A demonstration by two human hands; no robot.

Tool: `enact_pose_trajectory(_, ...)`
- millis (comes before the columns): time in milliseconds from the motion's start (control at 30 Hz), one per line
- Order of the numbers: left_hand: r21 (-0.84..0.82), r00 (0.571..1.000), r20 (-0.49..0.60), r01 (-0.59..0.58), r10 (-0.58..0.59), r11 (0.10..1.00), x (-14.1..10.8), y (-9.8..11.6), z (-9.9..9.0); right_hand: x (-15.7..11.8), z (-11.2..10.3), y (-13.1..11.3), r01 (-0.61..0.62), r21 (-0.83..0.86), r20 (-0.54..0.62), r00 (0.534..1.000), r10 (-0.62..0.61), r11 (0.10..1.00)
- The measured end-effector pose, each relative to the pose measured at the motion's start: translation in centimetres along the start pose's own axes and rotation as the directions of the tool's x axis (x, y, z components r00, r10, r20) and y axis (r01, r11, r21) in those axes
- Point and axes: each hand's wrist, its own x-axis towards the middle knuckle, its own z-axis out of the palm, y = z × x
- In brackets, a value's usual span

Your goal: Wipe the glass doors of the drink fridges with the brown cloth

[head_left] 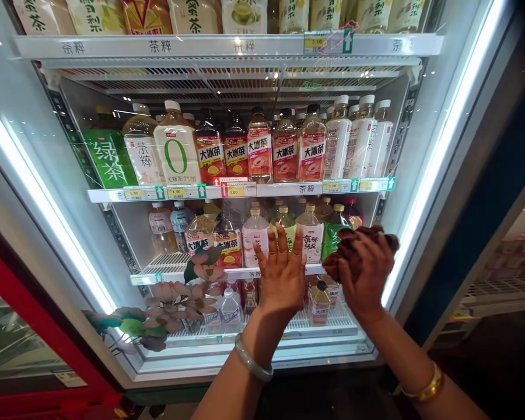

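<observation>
My left hand (282, 280), with a pale bangle (252, 359) on its wrist, is raised with fingers stretched and spread. It appears to lie flat against the clear glass door of a drinks fridge. In my right hand (371, 283) is a bunched dark brown cloth (346, 252), held up near the right side of the glass; a gold bangle (426, 385) circles that wrist. Behind my left fingers, a pink-labelled bottle (310, 233) and a yellow-green bottle (284, 219) stand on a lower shelf. The cloth partly covers a green-labelled bottle (332, 230).
Bottled teas such as a large white-labelled bottle (177, 149) line the middle shelf (280, 189). A flower decal (181, 306) sits at the lower left of the glass. Bright light strips (446, 146) run up both sides. A red-framed cabinet (48, 332) stands at left.
</observation>
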Motion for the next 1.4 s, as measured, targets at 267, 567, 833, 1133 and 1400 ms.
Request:
enact_pose_trajectory(267, -0.057, 0.993, 0.085, -0.078, 0.082, 0.995, -2.1, 3.5, 1.7, 6.5, -0.5, 2.5, 0.211, 0.013, 0.051, 0.976, -0.211, 0.977)
enact_pose_trajectory(567, -0.006, 0.989, 0.064, -0.135, 0.135, 0.991, -3.4, 3.4, 2.3, -4.5, -1.6, 3.1, -0.02, -0.056, 0.07, 0.997, 0.024, 0.998)
enact_pose_trajectory(833, -0.017, 0.991, 0.067, -0.116, 0.117, 0.993, -4.3, 3.2, 2.8, 2.3, -1.7, 4.8, 0.167, -0.028, 0.094, 0.982, -0.164, 0.986)
enact_pose_trajectory(1133, -0.028, 0.971, 0.225, -0.079, 0.083, 0.996, -5.9, 3.1, 2.2, -10.2, -3.9, 6.4, -0.152, -0.05, 0.104, 0.982, 0.157, 0.987)
enact_pose_trajectory(1400, -0.034, 0.97, 0.236, -0.054, 0.061, 0.998, -8.9, 2.9, 2.6, -4.9, -1.7, 3.6, 0.21, 0.067, 0.224, 0.949, -0.22, 0.975)
